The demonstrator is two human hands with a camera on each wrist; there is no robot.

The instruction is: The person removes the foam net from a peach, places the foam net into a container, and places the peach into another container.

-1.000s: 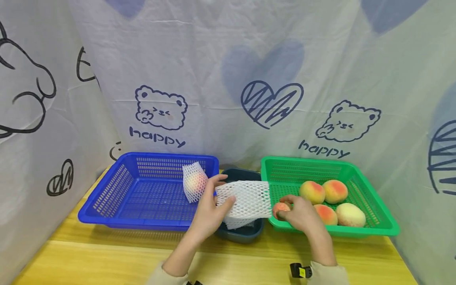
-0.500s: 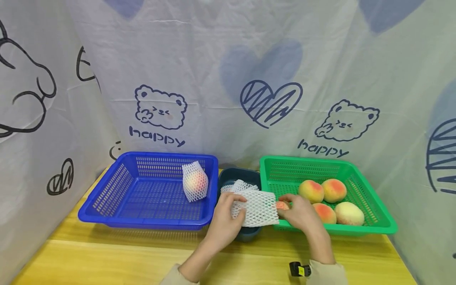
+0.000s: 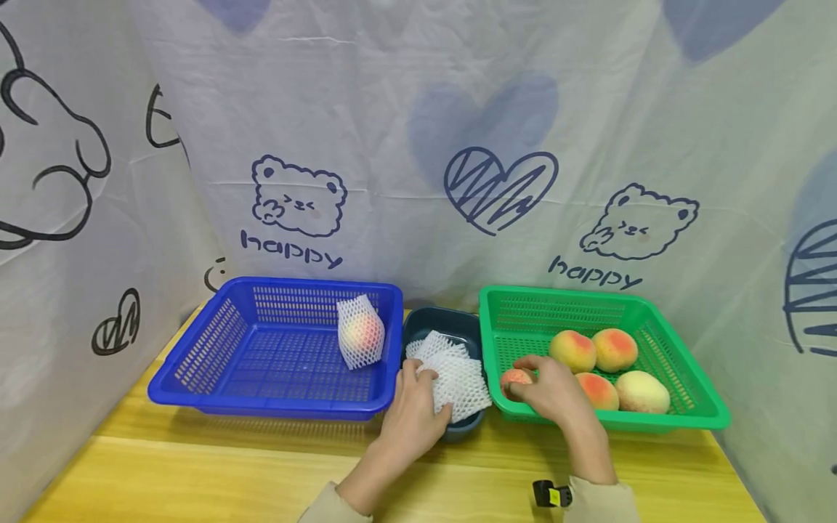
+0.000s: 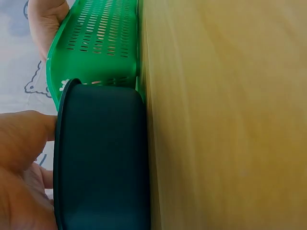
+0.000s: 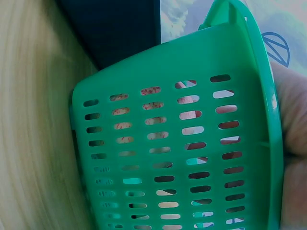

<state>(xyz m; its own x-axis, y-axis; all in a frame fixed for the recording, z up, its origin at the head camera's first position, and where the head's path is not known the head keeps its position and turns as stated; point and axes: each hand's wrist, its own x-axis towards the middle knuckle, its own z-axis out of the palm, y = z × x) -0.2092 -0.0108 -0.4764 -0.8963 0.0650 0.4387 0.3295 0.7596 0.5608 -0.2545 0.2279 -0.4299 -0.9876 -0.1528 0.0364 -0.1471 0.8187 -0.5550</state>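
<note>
My left hand reaches over the rim of a dark teal bin, fingertips and thumb apart on a white foam net lying there. More foam nets lie behind it in the bin. At the near left corner of the green basket, my right hand grips a small reddish peach between thumb and fingers. Through the basket's slots, the right wrist view shows bits of the peach; the basket wall hides most of it.
Several other peaches rest to the right in the green basket. On the left stands a blue basket holding one peach in a foam net. All stand on a wooden table before a printed cloth.
The foam net was held out across the bin toward the green basket; it now lies in the bin, the left hand's fingers spread over it. The right hand stays at its peach.
</note>
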